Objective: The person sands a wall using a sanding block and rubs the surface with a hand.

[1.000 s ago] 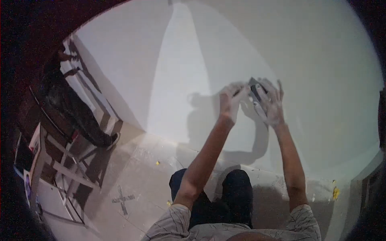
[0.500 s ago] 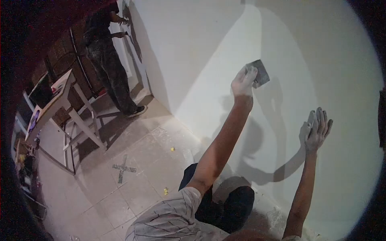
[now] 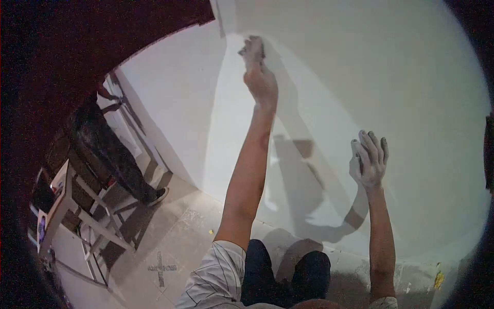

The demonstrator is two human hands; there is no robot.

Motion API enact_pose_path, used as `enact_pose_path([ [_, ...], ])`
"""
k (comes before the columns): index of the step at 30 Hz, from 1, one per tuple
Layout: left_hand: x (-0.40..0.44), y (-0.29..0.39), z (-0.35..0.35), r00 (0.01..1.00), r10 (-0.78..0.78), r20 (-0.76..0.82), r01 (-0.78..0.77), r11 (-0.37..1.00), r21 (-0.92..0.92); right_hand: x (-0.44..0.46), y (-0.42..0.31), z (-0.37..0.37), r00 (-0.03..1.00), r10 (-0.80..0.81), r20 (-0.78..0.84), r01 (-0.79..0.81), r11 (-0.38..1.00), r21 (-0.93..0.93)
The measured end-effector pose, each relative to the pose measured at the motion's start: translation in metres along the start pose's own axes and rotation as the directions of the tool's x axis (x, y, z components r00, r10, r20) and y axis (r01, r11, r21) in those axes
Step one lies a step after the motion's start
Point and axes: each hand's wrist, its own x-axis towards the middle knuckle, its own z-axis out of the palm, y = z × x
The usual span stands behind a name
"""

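High up against the white wall (image 3: 329, 72), my left hand (image 3: 258, 77) presses a dark grey sanding pad (image 3: 263, 48). Most of the pad is hidden behind the dusty fingers. Lower and to the right, my right hand (image 3: 369, 160) rests flat on the same wall or just off it, fingers stretched out and whitened with dust. Nothing is in it. Shadows of both arms fall across the wall between them.
My bent knees (image 3: 310, 270) are close to the wall's foot. Another person (image 3: 105, 144) stands at the far left wall beside a wooden table (image 3: 66, 188). A taped cross (image 3: 161, 268) marks the tiled floor (image 3: 190, 232). A yellow scrap (image 3: 439, 280) is at lower right.
My left hand has moved up and to the left along the wall with the sanding pad. My right hand stays at the wall. The view has swung, and the other person appears lower and farther left.
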Motion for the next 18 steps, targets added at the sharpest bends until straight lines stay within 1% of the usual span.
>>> enact_pose_path([
  [2,-0.023,0.010,-0.019,0.993,-0.040,0.113,0.049,0.996,-0.075,-0.001,0.001,0.000,1.000,-0.009,0.008,0.009,1.000,0.010],
  [4,-0.047,0.018,-0.033,0.978,0.001,0.210,0.021,0.994,-0.104,0.001,0.002,0.002,1.000,-0.011,0.008,0.011,1.000,0.005],
  [6,-0.049,0.009,-0.039,0.954,0.074,0.292,-0.037,0.991,-0.132,-0.001,0.003,0.000,1.000,-0.006,0.030,0.006,1.000,-0.010],
  [8,-0.013,-0.008,-0.050,0.900,0.247,0.360,-0.178,0.960,-0.214,0.002,-0.005,-0.006,0.999,0.010,0.043,-0.010,1.000,-0.006],
  [9,0.008,-0.018,-0.043,0.877,0.325,0.355,-0.290,0.945,-0.148,0.006,-0.004,-0.008,0.999,0.018,0.050,-0.019,1.000,0.007],
  [10,0.030,-0.029,-0.034,0.900,0.308,0.309,-0.306,0.950,-0.057,0.007,-0.001,-0.006,0.999,0.008,0.040,-0.007,1.000,-0.005],
  [11,0.055,-0.034,-0.028,0.964,0.165,0.210,-0.163,0.986,-0.026,0.005,-0.001,-0.004,1.000,-0.001,0.022,0.001,1.000,-0.004],
  [12,0.080,-0.038,-0.023,0.994,0.016,0.104,-0.013,1.000,-0.028,0.004,-0.002,-0.003,1.000,-0.006,0.007,0.006,1.000,0.002],
  [13,0.101,-0.015,-0.032,0.914,-0.350,0.206,0.365,0.930,-0.040,0.004,-0.001,-0.005,0.999,0.014,0.047,-0.015,1.000,0.006],
  [14,0.102,-0.020,-0.028,0.911,-0.356,0.211,0.371,0.928,-0.039,0.007,-0.002,-0.006,0.998,0.016,0.054,-0.016,1.000,0.004],
  [15,0.104,-0.023,-0.022,0.976,-0.204,0.076,0.209,0.976,-0.061,0.012,-0.004,-0.007,0.999,0.009,0.035,-0.009,1.000,0.004],
  [16,0.093,-0.023,-0.012,0.998,-0.037,-0.053,0.034,0.997,-0.063,0.004,-0.003,-0.006,1.000,0.014,0.013,-0.014,1.000,0.003],
  [17,0.085,-0.015,-0.013,0.998,-0.008,-0.056,0.002,0.994,-0.105,0.005,-0.005,-0.007,0.999,0.029,0.020,-0.029,1.000,-0.004],
  [18,0.070,-0.007,-0.015,0.999,-0.014,-0.042,0.009,0.994,-0.111,0.005,-0.005,-0.006,0.999,0.032,0.025,-0.032,0.999,0.002],
])
